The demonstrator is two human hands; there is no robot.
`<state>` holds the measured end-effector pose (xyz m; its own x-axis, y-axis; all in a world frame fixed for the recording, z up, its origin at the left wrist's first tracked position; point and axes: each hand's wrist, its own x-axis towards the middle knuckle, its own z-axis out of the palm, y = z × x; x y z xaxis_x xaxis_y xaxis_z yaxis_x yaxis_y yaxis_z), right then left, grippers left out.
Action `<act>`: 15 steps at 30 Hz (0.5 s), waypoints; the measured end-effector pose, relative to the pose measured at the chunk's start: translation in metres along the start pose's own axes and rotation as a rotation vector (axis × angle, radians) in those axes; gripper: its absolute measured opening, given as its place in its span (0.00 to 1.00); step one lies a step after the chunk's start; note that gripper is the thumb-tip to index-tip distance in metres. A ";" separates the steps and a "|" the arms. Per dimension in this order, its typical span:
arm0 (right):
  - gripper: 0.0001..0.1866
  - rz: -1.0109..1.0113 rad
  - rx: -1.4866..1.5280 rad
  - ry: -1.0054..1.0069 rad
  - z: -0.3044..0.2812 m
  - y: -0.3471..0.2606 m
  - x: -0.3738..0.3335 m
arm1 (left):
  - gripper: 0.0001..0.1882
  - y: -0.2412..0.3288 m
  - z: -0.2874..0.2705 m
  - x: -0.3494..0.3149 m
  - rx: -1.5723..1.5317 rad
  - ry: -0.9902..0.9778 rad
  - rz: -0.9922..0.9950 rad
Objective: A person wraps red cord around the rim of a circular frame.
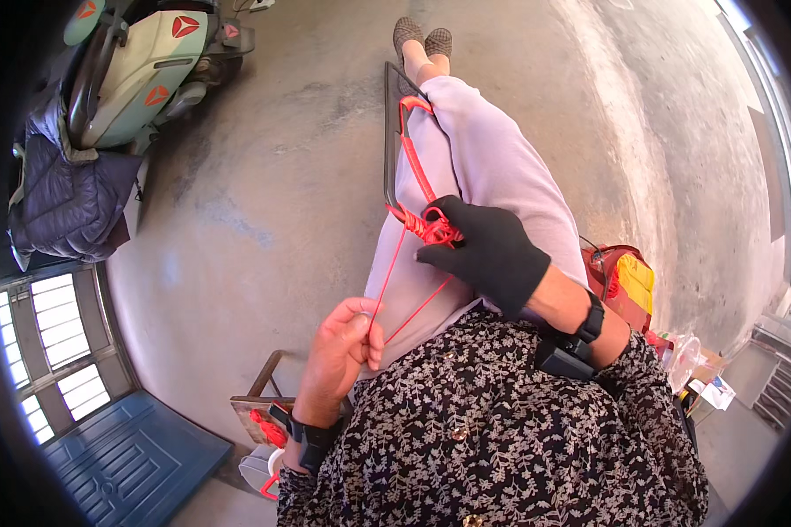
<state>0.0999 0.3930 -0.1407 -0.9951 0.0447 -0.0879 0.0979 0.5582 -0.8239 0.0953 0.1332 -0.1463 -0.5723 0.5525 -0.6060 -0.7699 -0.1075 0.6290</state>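
Note:
A dark metal frame (389, 145) with rounded corners lies along my legs, partly wrapped in red cord (418, 167). Around its near corner the cord winds in tight turns, beside a tangled bundle of red cord (438, 232). My right hand (497, 256), in a black glove, is closed around that bundle, thumb and fingers on either side. Bare, my left hand (334, 353) pinches a thin red strand (394, 268) that runs taut up to the corner. Another length of the strand slants from my left hand back toward the glove.
A scooter (145, 79) with a dark quilted cover (75, 198) stands far left. Below it are a barred window door and a blue panel (141, 457). Beside my left arm is a small wooden stool (253, 413) with red cord. At right sits a red bag (620, 281) with yellow cloth.

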 end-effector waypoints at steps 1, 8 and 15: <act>0.16 -0.001 0.001 -0.001 0.007 0.002 0.002 | 0.12 -0.001 -0.001 -0.005 0.071 0.027 -0.013; 0.14 -0.036 -0.177 -0.042 0.028 0.010 0.007 | 0.06 0.006 -0.009 -0.041 0.601 -0.092 0.044; 0.13 -0.052 -0.112 0.091 0.003 0.005 0.010 | 0.11 0.042 0.008 -0.029 0.068 -0.470 0.378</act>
<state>0.0901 0.3936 -0.1475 -0.9963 0.0853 0.0084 0.0493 0.6504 -0.7580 0.0819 0.1188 -0.0986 -0.6049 0.7937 -0.0647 -0.5090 -0.3228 0.7979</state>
